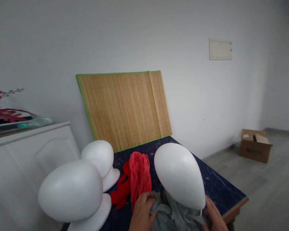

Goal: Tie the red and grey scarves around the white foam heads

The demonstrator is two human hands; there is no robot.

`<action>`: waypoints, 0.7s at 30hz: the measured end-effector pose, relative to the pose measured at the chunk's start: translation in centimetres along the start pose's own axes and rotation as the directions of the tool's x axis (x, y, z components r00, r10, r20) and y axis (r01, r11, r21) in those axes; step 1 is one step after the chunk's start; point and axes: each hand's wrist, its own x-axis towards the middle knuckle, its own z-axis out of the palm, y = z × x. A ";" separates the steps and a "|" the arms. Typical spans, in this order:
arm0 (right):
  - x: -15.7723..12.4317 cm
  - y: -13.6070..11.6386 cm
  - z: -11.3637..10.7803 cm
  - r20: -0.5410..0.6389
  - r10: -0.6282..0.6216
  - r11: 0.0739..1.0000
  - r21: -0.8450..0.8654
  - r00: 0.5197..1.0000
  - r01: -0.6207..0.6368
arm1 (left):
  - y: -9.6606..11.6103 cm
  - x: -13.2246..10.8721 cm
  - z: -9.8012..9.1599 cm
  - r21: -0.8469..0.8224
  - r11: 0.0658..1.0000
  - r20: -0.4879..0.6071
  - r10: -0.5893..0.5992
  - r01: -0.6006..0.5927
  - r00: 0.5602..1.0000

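A white foam mannequin head [180,175] stands at the near edge of a dark blue marbled table [219,186]. A grey cloth [173,216] hangs around its base. My left hand [142,211] grips a fold of that grey cloth, fingers curled over it. My right hand [214,216] rests at the head's lower right side against the cloth; its fingers are partly hidden. A red cloth [137,179] lies bunched on the table just left of the head.
Two more white foam heads [72,191] [98,155] stand at the left. A bamboo mat [125,109] leans on the wall behind the table. A white cabinet [26,154] stands left, and a cardboard box [255,146] sits on the floor at right.
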 end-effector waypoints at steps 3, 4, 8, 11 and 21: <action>1.5 0.2 -0.9 -0.015 0.041 0.992 -0.118 0.999 -0.042 | -0.3 1.0 -0.3 -0.014 1.000 -0.043 -0.012 0.011 0.999; 1.8 0.1 -0.8 -0.012 0.085 0.984 -0.155 0.996 -0.085 | -0.5 1.4 0.0 -0.048 0.998 -0.028 -0.028 0.027 0.999; 2.3 -0.8 0.0 0.081 0.254 0.954 -0.183 0.964 -0.236 | -1.0 2.7 2.4 -0.204 0.978 0.167 -0.010 0.044 0.986; 2.9 -2.2 -0.3 0.134 0.352 0.930 0.057 0.926 -0.362 | -1.6 2.9 4.4 -0.244 0.970 0.262 0.074 -0.008 0.962; 9.1 -6.6 0.2 0.263 0.524 0.264 0.854 0.810 -0.448 | -4.4 3.0 6.1 -0.314 0.948 0.033 -0.041 0.049 0.999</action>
